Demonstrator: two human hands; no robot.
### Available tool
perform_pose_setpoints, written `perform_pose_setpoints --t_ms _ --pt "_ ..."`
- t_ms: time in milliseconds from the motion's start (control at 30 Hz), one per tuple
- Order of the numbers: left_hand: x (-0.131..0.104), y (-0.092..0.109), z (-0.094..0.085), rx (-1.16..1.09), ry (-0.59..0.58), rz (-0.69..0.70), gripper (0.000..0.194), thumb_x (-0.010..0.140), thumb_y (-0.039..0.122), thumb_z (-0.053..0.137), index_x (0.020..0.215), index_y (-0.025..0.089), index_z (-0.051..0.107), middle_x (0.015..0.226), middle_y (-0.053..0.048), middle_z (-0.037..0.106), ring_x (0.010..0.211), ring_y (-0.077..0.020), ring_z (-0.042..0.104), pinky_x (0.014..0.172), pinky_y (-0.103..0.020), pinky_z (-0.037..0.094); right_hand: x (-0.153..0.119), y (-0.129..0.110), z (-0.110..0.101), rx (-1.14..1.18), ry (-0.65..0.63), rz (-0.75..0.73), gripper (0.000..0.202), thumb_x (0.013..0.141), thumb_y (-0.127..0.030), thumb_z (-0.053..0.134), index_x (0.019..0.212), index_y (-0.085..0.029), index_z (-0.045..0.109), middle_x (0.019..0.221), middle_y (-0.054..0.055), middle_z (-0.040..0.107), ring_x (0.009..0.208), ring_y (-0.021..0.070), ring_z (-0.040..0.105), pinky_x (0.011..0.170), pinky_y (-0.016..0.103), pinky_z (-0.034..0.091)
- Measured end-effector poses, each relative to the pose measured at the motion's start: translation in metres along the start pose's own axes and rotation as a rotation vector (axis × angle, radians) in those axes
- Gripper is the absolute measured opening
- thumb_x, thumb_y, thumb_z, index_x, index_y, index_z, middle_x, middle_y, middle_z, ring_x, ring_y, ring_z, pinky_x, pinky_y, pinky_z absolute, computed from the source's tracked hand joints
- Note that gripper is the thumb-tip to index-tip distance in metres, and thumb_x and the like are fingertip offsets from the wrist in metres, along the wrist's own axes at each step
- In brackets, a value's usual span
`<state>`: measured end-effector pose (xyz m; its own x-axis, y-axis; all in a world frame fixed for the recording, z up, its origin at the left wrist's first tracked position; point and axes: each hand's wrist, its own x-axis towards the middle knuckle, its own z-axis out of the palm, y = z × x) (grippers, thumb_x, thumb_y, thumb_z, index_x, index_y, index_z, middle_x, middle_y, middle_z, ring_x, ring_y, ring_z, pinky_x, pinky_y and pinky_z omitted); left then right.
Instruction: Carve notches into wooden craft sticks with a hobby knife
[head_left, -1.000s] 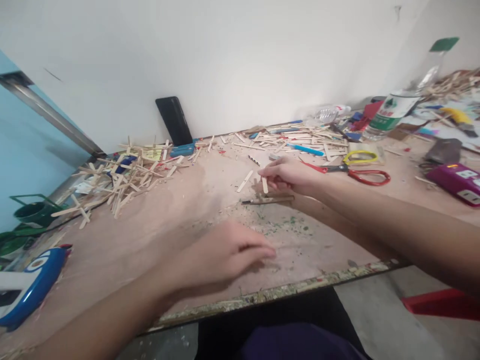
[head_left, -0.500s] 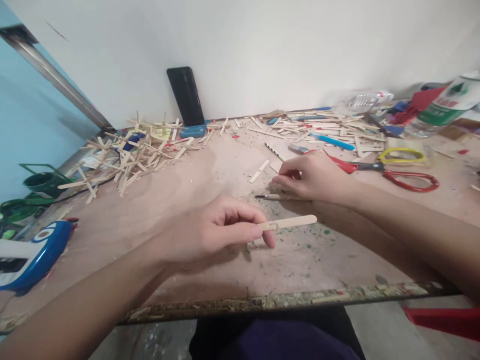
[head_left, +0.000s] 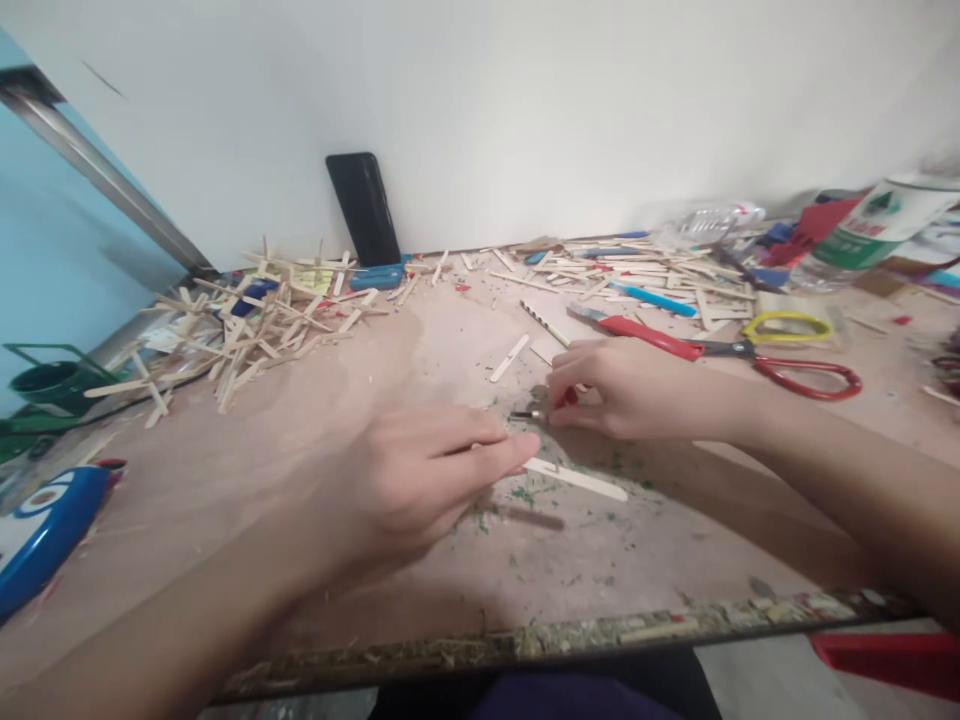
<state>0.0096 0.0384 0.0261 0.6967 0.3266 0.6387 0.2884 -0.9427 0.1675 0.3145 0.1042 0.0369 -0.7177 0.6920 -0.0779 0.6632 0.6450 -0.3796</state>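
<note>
My left hand [head_left: 435, 480] is closed on a wooden craft stick [head_left: 581, 480], pinched between thumb and fingers. The stick points right and slightly down, with a small notch or rough spot near my thumb. My right hand [head_left: 615, 388] is closed around the handle of a slim carving knife [head_left: 529, 414]; its dark metal tip points left, and most of the handle is hidden by my fingers. Beyond my hands lie a short loose craft stick [head_left: 510, 358] and a striped pencil-like rod [head_left: 545, 323].
Red-and-yellow-handled scissors [head_left: 739, 348] lie right of my right hand. Crossed craft sticks [head_left: 262, 330] pile up at the left, loose sticks [head_left: 667, 270] at the back right. A black phone [head_left: 364, 210] leans on the wall. A bottle [head_left: 874, 232] stands far right. Green bits are scattered about.
My left hand has turned over, so the stick's free end now slopes downward. My right hand has come down onto the carving knife's handle and closed on it. The view has shifted slightly.
</note>
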Motion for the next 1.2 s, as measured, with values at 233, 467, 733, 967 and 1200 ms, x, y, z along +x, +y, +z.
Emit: perform_pose_setpoints --t_ms 233,467,733,967,1200 --pt "-0.005 -0.004 0.004 -0.094 -0.055 -0.005 0.02 0.119 0.011 0.074 0.137 0.019 0.079 0.121 -0.005 0.093 0.101 -0.0142 0.086 0.09 -0.024 0.061 -0.005 0.001 0.0 0.011 -0.017 0.039 0.013 0.094 -0.037 0.082 0.092 -0.025 0.087 0.093 0.004 0.082 0.088 0.0223 0.071 0.08 0.035 0.046" --pt "-0.003 -0.019 0.011 -0.092 -0.372 0.025 0.025 0.125 0.026 0.063 0.119 0.015 0.085 0.117 -0.009 0.087 0.096 -0.0221 0.082 0.085 -0.036 0.058 -0.008 -0.005 -0.009 0.067 0.106 0.076 0.032 0.105 -0.054 0.067 0.098 -0.023 0.073 0.087 0.004 0.079 0.074 0.0196 0.069 0.068 0.034 0.046" --pt "-0.002 -0.024 0.007 -0.309 -0.478 -0.215 0.028 0.118 0.014 0.067 0.097 0.018 0.086 0.097 -0.002 0.08 0.091 -0.0189 0.071 0.083 -0.034 0.049 -0.052 -0.027 -0.017 0.036 0.226 -0.057 0.024 0.12 -0.051 0.068 0.108 -0.031 0.069 0.067 -0.009 0.066 0.045 0.01 0.051 0.04 0.027 0.035" --pt "-0.003 -0.023 0.016 -0.466 -0.489 -0.42 0.022 0.106 0.01 0.072 0.089 0.021 0.08 0.09 0.002 0.08 0.087 -0.016 0.071 0.081 -0.033 0.049 -0.055 -0.019 0.008 0.192 0.1 -0.163 0.015 0.122 -0.038 0.066 0.122 -0.035 0.082 0.097 -0.005 0.083 0.075 0.0079 0.077 0.062 0.017 0.058" --pt "-0.002 -0.015 0.016 -0.446 -0.517 -0.553 0.019 0.103 0.014 0.075 0.089 0.027 0.077 0.085 0.004 0.077 0.081 -0.0177 0.069 0.077 -0.037 0.048 -0.066 -0.001 0.022 0.23 -0.007 -0.155 0.035 0.123 -0.039 0.065 0.155 -0.049 0.075 0.116 -0.007 0.093 0.075 0.0128 0.084 0.053 0.021 0.06"
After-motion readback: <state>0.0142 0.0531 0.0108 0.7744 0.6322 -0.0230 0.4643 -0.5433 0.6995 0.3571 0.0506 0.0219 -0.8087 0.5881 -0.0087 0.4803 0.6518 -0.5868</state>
